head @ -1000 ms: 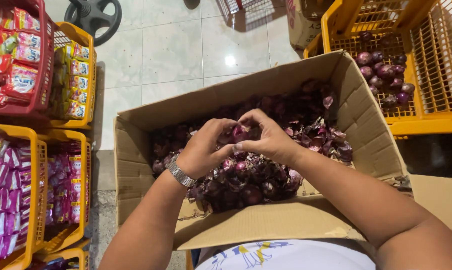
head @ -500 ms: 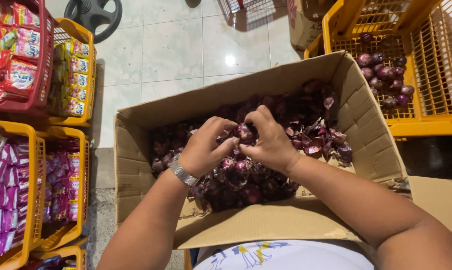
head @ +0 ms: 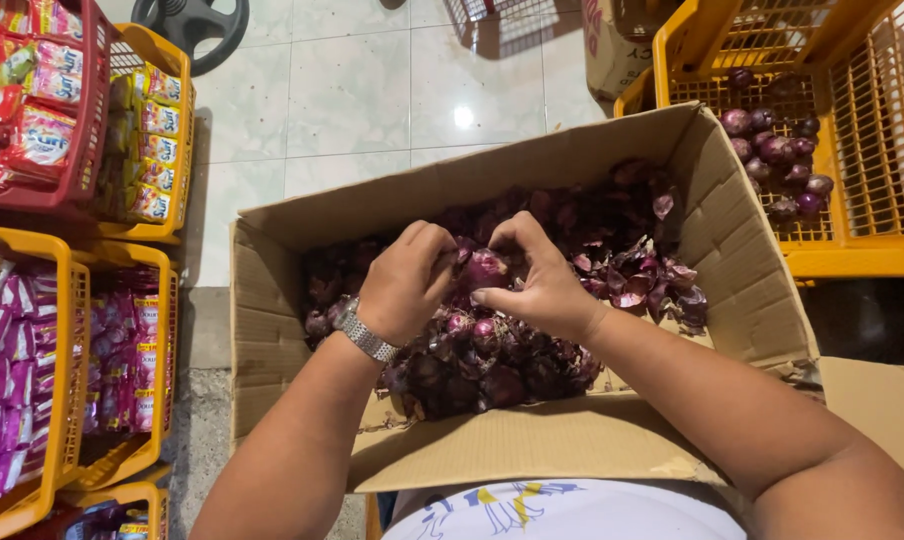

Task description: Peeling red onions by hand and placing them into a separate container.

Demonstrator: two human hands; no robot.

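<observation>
Both hands pinch one red onion (head: pixel 484 268) at frame centre: left hand (head: pixel 404 285) closed on left side, right hand (head: pixel 540 285) on right. Onion sits above heap in cardboard box (head: pixel 272 290), equally near both.

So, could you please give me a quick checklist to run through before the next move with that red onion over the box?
1. Red onion held between both hands: ok, left hand and right hand both touch it.
2. Onion over the cardboard box, so loose skin falls inside: ok.
3. Yellow crate to the right has room: ok, only a few onions in it.
4. Box steady on its support: cannot tell, its underside is hidden.
5. Onion's skin fully off: cannot tell, fingers cover it.
</observation>
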